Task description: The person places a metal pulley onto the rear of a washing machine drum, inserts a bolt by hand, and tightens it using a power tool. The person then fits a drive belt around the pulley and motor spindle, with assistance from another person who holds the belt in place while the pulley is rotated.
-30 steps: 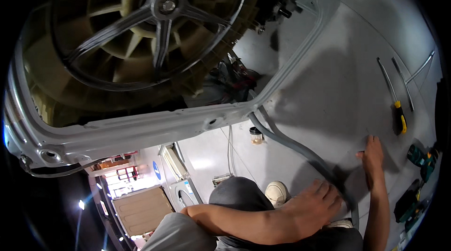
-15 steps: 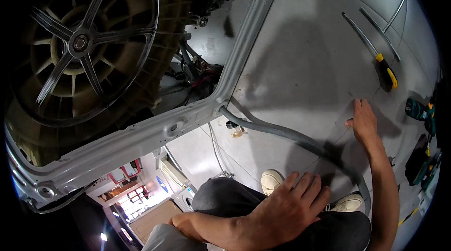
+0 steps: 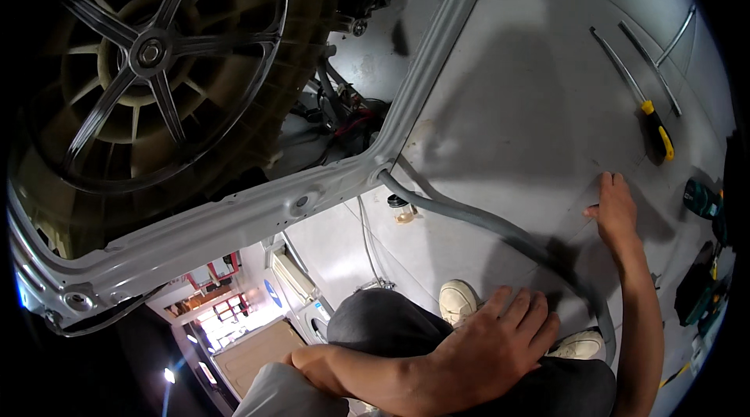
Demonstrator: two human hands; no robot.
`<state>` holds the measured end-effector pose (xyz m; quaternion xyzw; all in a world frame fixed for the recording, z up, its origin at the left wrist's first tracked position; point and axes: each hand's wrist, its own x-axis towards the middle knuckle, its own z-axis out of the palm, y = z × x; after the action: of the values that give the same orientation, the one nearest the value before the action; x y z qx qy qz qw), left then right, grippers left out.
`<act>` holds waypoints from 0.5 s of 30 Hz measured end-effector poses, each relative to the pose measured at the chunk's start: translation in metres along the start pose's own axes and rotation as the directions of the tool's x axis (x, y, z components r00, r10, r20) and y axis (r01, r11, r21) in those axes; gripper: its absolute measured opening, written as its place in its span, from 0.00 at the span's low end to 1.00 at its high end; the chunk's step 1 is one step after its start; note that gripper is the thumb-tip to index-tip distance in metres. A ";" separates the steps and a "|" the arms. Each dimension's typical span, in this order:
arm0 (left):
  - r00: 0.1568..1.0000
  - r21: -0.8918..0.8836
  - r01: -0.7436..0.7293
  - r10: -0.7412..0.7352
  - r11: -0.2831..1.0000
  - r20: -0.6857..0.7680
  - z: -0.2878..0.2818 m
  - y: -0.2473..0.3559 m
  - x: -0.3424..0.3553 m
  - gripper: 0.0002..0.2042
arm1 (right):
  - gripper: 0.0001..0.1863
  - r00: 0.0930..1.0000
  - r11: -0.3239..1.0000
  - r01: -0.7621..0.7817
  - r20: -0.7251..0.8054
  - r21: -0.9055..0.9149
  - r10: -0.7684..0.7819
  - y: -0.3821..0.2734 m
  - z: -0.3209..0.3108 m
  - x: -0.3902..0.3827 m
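The underside of an opened washing machine fills the upper left, with a spoked pulley point(image 3: 150, 52) on the tub inside a pale metal frame point(image 3: 250, 214). A grey hose point(image 3: 492, 226) runs from the frame's corner across the floor between my hands. My right hand point(image 3: 616, 210) reaches down to the floor beside it, fingers extended and thumb apart, holding nothing visible. A yellow-black screwdriver point(image 3: 656, 130) and a metal T-shaped tool point(image 3: 656, 65) lie beyond it. My left hand point(image 3: 492, 343) hangs loosely over my bent leg, fingers apart.
A small jar point(image 3: 403, 212) stands under the frame's edge. Cordless drills point(image 3: 699, 198) and a dark case point(image 3: 691, 296) lie at the far right. My feet point(image 3: 461, 300) are on the tiled floor point(image 3: 508, 105). Behind are a white appliance point(image 3: 316, 315) and a large tan panel point(image 3: 258, 351).
The camera view has shifted, so the pulley now appears farther left and the tools higher. Both hands stay open in much the same places.
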<state>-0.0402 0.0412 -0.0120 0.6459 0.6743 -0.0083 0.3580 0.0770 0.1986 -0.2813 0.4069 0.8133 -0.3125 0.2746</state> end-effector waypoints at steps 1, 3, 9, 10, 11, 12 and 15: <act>1.000 0.006 -0.002 0.002 1.000 -0.025 0.001 0.000 0.000 0.24 | 0.31 1.000 1.000 0.000 0.008 -0.005 0.000 0.002 0.001 0.001; 0.997 0.019 -0.005 0.006 1.000 -0.073 0.002 -0.001 0.001 0.22 | 0.32 1.000 1.000 -0.004 -0.025 0.000 0.004 0.004 0.005 0.002; 0.997 0.027 0.024 -0.022 0.999 -0.074 0.001 -0.002 0.003 0.19 | 0.31 0.996 0.999 0.035 -0.081 -0.009 -0.036 0.002 0.006 -0.001; 0.996 0.022 0.018 -0.016 1.000 -0.090 0.000 -0.003 0.003 0.18 | 0.31 0.995 0.999 0.033 -0.089 -0.017 -0.035 0.002 0.005 -0.001; 0.994 0.017 0.013 -0.011 1.000 -0.107 -0.001 -0.004 0.004 0.18 | 0.31 0.997 1.000 0.025 -0.071 -0.014 -0.026 0.001 0.004 -0.001; 0.992 0.012 0.007 -0.006 1.000 -0.124 -0.001 -0.006 0.003 0.18 | 0.31 0.998 1.000 0.017 -0.053 -0.011 -0.017 0.001 0.002 -0.001; 0.997 0.089 -0.011 0.018 0.996 -0.076 -0.001 -0.009 0.004 0.16 | 0.31 0.992 0.998 0.065 -0.109 0.005 -0.064 0.009 0.014 0.004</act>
<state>-0.0480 0.0431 -0.0172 0.6659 0.6817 -0.0108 0.3028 0.0856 0.1942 -0.2958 0.3980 0.8384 -0.3021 0.2176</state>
